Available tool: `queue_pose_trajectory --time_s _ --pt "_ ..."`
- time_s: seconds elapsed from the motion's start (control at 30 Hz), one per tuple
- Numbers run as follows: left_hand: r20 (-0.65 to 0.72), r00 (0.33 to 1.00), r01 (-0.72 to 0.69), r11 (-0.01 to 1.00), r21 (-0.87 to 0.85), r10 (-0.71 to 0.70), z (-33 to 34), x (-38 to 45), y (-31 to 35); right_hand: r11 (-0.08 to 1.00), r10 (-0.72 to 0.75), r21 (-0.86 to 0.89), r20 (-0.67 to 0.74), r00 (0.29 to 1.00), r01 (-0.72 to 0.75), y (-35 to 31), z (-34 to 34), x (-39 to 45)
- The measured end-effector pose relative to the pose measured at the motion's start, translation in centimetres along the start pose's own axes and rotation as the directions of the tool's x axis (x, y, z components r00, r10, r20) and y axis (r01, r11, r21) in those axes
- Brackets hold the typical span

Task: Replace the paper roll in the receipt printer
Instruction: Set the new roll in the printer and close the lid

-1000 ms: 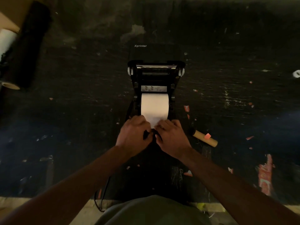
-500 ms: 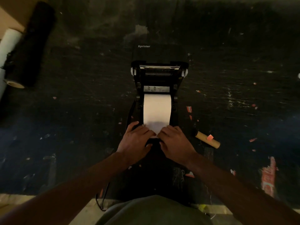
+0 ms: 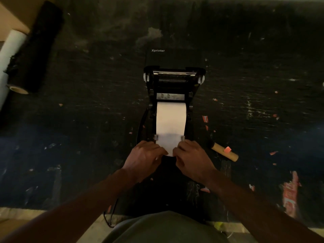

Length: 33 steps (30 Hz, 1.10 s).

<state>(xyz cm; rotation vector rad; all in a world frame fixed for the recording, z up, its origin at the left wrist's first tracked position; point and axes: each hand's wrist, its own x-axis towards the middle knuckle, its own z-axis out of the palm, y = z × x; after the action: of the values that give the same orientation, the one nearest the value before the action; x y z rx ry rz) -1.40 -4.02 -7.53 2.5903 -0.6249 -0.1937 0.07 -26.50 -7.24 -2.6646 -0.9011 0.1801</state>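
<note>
Head view: roll (image 3: pixel 171 118) sits mid-frame in open printer (image 3: pixel 173 88), left hand (image 3: pixel 144 157) and right hand (image 3: pixel 193 157) each pinching its free end; uneven pull likely skews paper, so closing the lid could jam it.

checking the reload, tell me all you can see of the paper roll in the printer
The paper roll is plain white and sits in the open bay of the black printer, whose lid is tipped back. Its loose end is drawn toward the person, passing between two small grey guides. The left hand and right hand pinch that end at its corners.
</note>
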Motion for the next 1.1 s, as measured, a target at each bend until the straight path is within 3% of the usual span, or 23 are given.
queue_pose_trajectory --time_s 0.13,0.27,0.3,0.37,0.43,0.47,0.6,0.67,0.9,1.1 --pt "-0.011 1.000 -0.016 0.996 -0.091 0.015 -0.3 -1.6 0.9 0.987 -0.007 0.162 0.077 0.997 -0.006 -0.8 -0.3 -1.5" --pt "-0.135 0.975 0.123 0.934 -0.335 -0.176 -3.1 -0.7 1.1 0.878 0.232 0.442 -0.055 0.971 -0.185 0.4 -4.5 -0.2" --pt "-0.205 0.947 0.160 0.916 -0.369 -0.248 -4.4 0.3 0.8 0.841 0.331 0.490 -0.129 0.935 -0.230 1.1 -6.1 0.9" --pt "-0.318 0.855 0.246 0.861 -0.444 -0.409 -7.6 3.2 -0.2 0.750 0.552 0.571 -0.263 0.791 -0.333 3.3 -9.4 3.7" --pt "-0.394 0.773 0.274 0.822 -0.499 -0.497 -10.9 6.7 -1.3 0.655 0.681 0.668 -0.319 0.659 -0.353 5.0 -12.8 7.1" --pt "-0.414 0.747 0.279 0.810 -0.515 -0.521 -12.4 8.5 -1.7 0.624 0.704 0.696 -0.304 0.642 -0.355 5.6 -14.5 8.9" --pt "-0.267 0.743 0.379 0.714 -0.589 -0.614 -16.5 13.7 -0.8 0.632 0.657 0.610 -0.095 0.748 -0.478 5.3 -18.7 13.6" --pt "-0.213 0.764 0.399 0.706 -0.585 -0.609 -17.3 13.9 0.7 0.668 0.633 0.554 -0.073 0.771 -0.496 4.1 -19.4 13.6" --pt "-0.222 0.775 0.382 0.718 -0.582 -0.592 -14.8 5.5 4.3 0.697 0.634 0.584 -0.232 0.738 -0.416 0.4 -15.6 5.8" --pt "-0.187 0.748 0.407 0.664 -0.627 -0.636 -8.8 -1.0 5.2 0.606 0.709 0.665 -0.202 0.676 -0.437 -2.6 -8.7 -1.1"
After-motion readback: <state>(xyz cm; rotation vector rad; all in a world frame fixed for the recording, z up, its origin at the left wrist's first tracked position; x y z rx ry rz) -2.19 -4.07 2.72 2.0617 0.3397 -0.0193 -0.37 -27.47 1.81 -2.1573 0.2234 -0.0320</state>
